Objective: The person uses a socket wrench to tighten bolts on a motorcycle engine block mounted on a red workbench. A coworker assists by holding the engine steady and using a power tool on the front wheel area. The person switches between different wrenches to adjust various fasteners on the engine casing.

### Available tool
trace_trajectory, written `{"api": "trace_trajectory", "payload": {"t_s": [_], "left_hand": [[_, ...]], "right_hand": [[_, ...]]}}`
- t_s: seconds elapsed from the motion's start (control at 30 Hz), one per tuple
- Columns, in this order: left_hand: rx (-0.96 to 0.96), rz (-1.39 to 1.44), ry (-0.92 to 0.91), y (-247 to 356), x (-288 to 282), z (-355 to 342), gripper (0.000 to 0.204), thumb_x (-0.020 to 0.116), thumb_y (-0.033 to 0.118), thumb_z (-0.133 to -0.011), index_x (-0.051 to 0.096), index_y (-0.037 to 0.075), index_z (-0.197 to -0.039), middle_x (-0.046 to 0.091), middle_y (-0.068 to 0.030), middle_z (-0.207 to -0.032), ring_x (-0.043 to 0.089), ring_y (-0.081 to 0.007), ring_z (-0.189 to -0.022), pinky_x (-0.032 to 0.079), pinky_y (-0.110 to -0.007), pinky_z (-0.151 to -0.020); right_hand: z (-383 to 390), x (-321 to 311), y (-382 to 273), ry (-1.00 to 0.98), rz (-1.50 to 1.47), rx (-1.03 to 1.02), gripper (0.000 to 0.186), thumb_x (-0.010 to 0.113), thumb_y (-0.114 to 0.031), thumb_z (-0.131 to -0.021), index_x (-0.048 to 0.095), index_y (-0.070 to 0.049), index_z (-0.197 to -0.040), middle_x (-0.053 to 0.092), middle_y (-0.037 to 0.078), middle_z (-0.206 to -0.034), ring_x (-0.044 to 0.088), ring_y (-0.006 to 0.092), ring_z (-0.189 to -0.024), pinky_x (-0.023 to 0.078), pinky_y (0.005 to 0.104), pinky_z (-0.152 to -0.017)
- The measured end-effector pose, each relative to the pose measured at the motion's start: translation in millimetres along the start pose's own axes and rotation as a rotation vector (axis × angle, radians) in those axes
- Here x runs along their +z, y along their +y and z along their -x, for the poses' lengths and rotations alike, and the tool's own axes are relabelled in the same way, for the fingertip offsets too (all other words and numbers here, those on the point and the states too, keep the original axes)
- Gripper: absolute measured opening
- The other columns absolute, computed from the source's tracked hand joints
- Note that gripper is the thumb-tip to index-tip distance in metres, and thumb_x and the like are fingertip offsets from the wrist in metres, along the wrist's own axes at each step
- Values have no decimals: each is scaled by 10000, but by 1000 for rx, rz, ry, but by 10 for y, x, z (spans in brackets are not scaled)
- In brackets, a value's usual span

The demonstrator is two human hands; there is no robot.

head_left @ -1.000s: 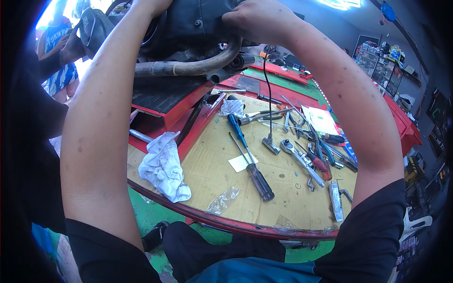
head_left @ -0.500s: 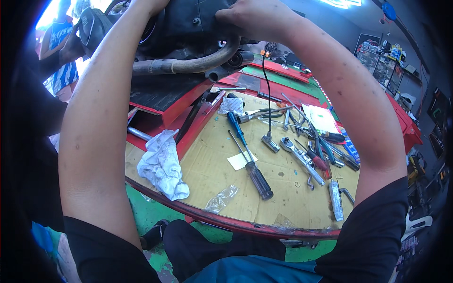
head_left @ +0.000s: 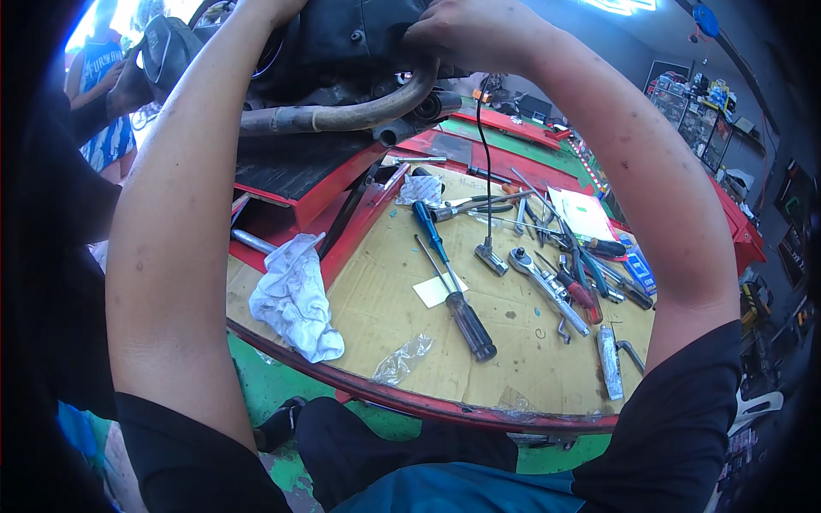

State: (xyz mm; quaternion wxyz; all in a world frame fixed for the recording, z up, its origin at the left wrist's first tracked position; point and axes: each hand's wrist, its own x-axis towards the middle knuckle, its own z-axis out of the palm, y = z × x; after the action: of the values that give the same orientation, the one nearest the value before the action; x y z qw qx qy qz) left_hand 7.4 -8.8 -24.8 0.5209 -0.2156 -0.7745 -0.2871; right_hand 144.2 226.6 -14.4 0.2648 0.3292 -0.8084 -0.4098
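A black engine cover [head_left: 363, 43] on a motorcycle fills the top middle, with a bolt head on its face. My right hand [head_left: 466, 34] is curled against the cover's right edge, its fingers bent and partly hidden. At the cover's upper left is my left hand [head_left: 272, 8]; its fingers run out of the picture, so their grip does not show. Below the cover runs a bent exhaust pipe [head_left: 329, 118]. The motorcycle stands over a red lift platform with a black ribbed top [head_left: 299, 167].
Cardboard [head_left: 393, 299] covers the red-rimmed bench, holding screwdrivers [head_left: 469, 327], a ratchet [head_left: 547, 291], pliers [head_left: 586, 274], a tube [head_left: 609, 363] and a white rag [head_left: 297, 299]. A black cable [head_left: 486, 162] hangs down to the bench. Another person [head_left: 104, 77] stands at far left.
My right hand has shifted slightly to the right along the cover's edge. The person at the left has moved an arm a little. The tools lie unchanged.
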Motion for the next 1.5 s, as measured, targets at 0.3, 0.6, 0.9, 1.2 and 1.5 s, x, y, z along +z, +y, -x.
{"api": "trace_trajectory", "payload": {"t_s": [0.3,0.6,0.9,1.2,1.5], "left_hand": [[23,60,-8,28,22,-39,607,514,533,-1023,621,37,-1356,567,-257,-1430,472,-434,-1373,352,-475,-1167],[58,68,11,31,141,-36,577,518,502,-1026,617,42,-1360,577,-256,-1416,480,-421,-1371,350,-470,-1166],[92,34,46,7,-47,63,559,493,471,-1033,633,8,-1311,597,-276,-1370,511,-430,-1332,369,-467,-1142],[206,-195,-18,-245,24,27,554,468,461,-1045,608,6,-1327,583,-292,-1363,505,-434,-1323,373,-476,-1135],[-83,-91,-1,39,2,46,786,451,663,-985,526,44,-1464,506,-162,-1541,450,-343,-1434,361,-479,-1175]], "right_hand": [[50,194,-35,232,11,23,135,692,-169,-794,605,-91,-862,697,105,-781,704,344,-797,557,485,-715],[1260,662,-571,861,-689,427,326,506,-242,-987,575,-8,-770,471,67,-609,461,174,-529,357,339,-535],[701,3032,-649,39,-963,713,248,600,-118,-932,705,21,-1110,731,249,-1031,720,390,-962,549,466,-844],[-377,3783,-998,-284,-822,490,317,641,-166,-914,744,-102,-1207,738,182,-1158,699,366,-1084,542,456,-932],[100,3953,-747,-214,-669,468,274,671,-198,-890,719,-88,-1135,725,213,-1066,691,393,-1042,539,485,-915]]}}
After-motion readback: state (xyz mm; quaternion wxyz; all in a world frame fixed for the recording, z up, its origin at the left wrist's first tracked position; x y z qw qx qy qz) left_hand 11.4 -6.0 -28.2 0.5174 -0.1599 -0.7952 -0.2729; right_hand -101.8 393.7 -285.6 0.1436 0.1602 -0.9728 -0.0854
